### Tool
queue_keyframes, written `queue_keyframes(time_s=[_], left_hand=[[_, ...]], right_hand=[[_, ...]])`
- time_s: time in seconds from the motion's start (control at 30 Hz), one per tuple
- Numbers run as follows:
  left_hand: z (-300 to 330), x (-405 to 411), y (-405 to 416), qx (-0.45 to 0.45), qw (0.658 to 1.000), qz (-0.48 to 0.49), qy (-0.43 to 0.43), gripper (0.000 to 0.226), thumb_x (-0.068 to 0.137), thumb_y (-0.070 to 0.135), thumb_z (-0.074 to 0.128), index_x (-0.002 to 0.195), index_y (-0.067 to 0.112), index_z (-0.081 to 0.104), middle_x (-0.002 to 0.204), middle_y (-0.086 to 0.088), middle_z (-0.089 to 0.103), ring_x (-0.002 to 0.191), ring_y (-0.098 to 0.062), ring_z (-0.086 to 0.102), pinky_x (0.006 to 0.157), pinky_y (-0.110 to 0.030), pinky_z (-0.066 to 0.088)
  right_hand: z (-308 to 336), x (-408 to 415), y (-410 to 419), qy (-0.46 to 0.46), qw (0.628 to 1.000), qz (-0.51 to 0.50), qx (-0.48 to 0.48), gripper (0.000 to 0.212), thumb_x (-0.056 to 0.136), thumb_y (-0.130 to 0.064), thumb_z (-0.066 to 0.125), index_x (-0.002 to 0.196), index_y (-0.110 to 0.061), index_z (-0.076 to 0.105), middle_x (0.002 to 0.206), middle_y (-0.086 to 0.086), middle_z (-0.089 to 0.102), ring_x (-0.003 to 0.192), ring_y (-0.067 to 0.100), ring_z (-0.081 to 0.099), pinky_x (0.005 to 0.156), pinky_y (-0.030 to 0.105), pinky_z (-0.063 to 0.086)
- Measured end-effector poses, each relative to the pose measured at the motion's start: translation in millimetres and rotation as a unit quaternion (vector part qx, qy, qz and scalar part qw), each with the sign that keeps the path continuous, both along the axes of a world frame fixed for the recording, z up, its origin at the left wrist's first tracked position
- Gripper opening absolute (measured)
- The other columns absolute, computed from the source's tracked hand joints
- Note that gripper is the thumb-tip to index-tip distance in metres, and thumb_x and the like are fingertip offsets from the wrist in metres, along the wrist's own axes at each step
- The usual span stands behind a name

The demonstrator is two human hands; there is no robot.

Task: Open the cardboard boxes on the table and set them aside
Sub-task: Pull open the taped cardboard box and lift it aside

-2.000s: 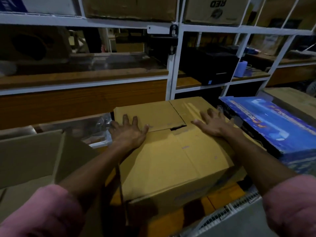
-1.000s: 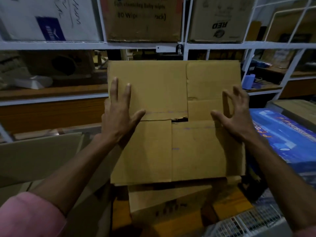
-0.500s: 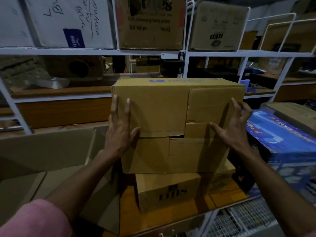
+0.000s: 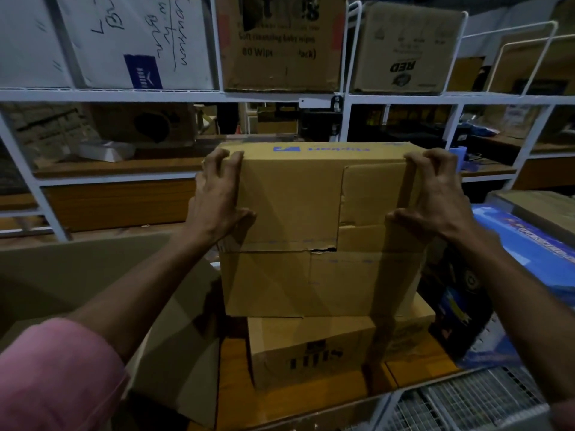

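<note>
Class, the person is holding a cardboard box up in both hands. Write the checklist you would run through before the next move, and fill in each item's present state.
1. Left hand grips the held box at its upper left corner: ok.
2. Right hand grips its upper right corner: ok.
3. Flaps of the held box opened: not ok, they lie closed, with a small torn gap at the seam.
4. Whether the box is sealed with tape: cannot tell.
5. Smaller box on the table directly below, in the way of setting it straight down: not ok.
6. Open carton at left offers room: cannot tell.
</note>
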State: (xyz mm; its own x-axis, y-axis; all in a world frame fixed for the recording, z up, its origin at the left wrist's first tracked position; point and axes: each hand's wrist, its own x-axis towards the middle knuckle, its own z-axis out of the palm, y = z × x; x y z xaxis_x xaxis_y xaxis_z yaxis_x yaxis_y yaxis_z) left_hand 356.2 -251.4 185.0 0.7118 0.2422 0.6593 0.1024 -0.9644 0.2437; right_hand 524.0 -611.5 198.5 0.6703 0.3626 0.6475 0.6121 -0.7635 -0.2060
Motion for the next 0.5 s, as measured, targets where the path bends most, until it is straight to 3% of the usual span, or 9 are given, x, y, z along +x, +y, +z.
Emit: queue_keyframes(time_s=[0.13, 0.23, 0.3, 0.4, 0.5], left_hand=[[-5.1, -4.7, -0.1, 0.010, 0.999, -0.002, -0.051, 0.103, 0.068, 0.023, 0.093, 0.148, 0.025, 0.028, 0.153, -0.013, 0.018, 0.133, -0.046, 0.033, 0.083, -0.062, 0.056], [-10.8, -6.8, -2.2, 0.032, 0.989, -0.027, -0.141, 0.091, 0.069, 0.011, 0.090, 0.138, 0.024, 0.032, 0.145, -0.010, 0.021, 0.128, -0.044, 0.036, 0.077, -0.051, 0.058], [-17.8, -10.0, -9.2, 0.023, 0.984, -0.031, -0.174, 0.082, 0.070, 0.002, 0.084, 0.130, 0.024, 0.033, 0.139, -0.007, 0.022, 0.127, -0.045, 0.037, 0.076, -0.046, 0.057], [-41.6, -21.2, -18.7, 0.021, 0.988, -0.038, -0.148, 0.074, 0.071, -0.002, 0.080, 0.124, 0.024, 0.034, 0.135, -0.008, 0.022, 0.126, -0.047, 0.037, 0.078, -0.044, 0.055], [-73.9, -34.5, -24.8, 0.009, 0.994, -0.020, -0.105, 0.069, 0.073, 0.006, 0.082, 0.122, 0.023, 0.036, 0.133, -0.009, 0.025, 0.122, -0.044, 0.038, 0.070, -0.044, 0.055]], right_hand=[[-3.9, -0.4, 0.0, -0.046, 0.998, 0.028, 0.040, 0.098, 0.062, -0.029, 0.095, 0.138, -0.033, 0.034, 0.147, 0.009, 0.022, 0.133, 0.044, 0.033, 0.083, 0.064, 0.053], [-8.8, -0.7, -0.6, -0.091, 0.990, 0.037, 0.097, 0.082, 0.067, -0.019, 0.092, 0.128, -0.027, 0.037, 0.141, 0.021, 0.029, 0.131, 0.043, 0.034, 0.075, 0.050, 0.055], [-18.3, -3.6, -1.8, -0.113, 0.985, 0.038, 0.127, 0.073, 0.071, -0.012, 0.087, 0.122, -0.023, 0.037, 0.137, 0.019, 0.029, 0.129, 0.043, 0.036, 0.070, 0.041, 0.052], [-46.1, -13.7, -6.8, -0.111, 0.983, 0.041, 0.138, 0.065, 0.073, -0.009, 0.084, 0.117, -0.021, 0.037, 0.130, 0.002, 0.025, 0.127, 0.044, 0.036, 0.069, 0.040, 0.050], [-82.8, -27.6, -11.7, -0.087, 0.987, 0.008, 0.135, 0.064, 0.069, -0.009, 0.086, 0.112, -0.018, 0.040, 0.128, 0.004, 0.027, 0.123, 0.045, 0.037, 0.068, 0.043, 0.051]])
